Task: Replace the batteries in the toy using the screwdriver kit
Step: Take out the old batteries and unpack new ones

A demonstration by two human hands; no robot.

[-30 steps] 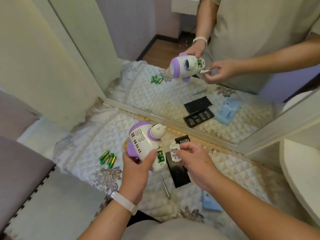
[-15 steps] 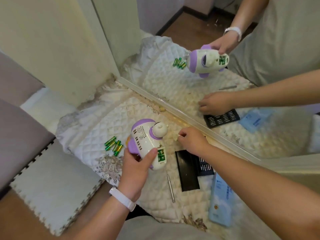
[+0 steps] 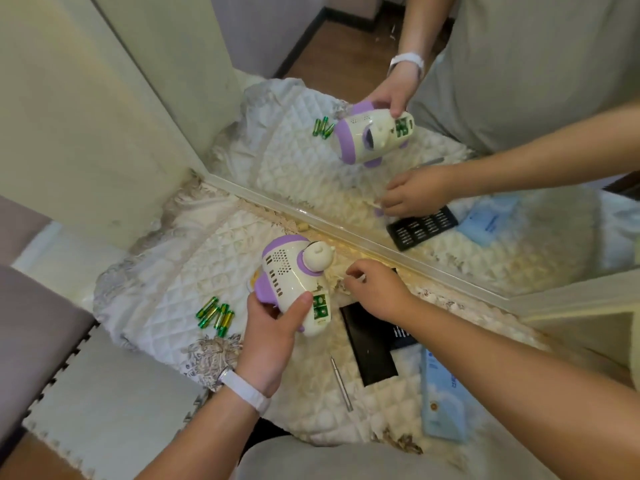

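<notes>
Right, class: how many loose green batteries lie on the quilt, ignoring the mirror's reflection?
4, as far as shows: the batteries lie in one tight cluster on the quilt, left of the toy held in the left hand. They overlap, so another may be hidden.

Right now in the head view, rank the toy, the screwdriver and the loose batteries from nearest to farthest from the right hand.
From the right hand:
1. Toy, just to its left, held by the left hand.
2. Screwdriver, lying on the quilt below it.
3. Loose batteries, far left, beyond the toy.

The right arm (image 3: 502, 348) hides most of the bit tray (image 3: 401, 332).
</notes>
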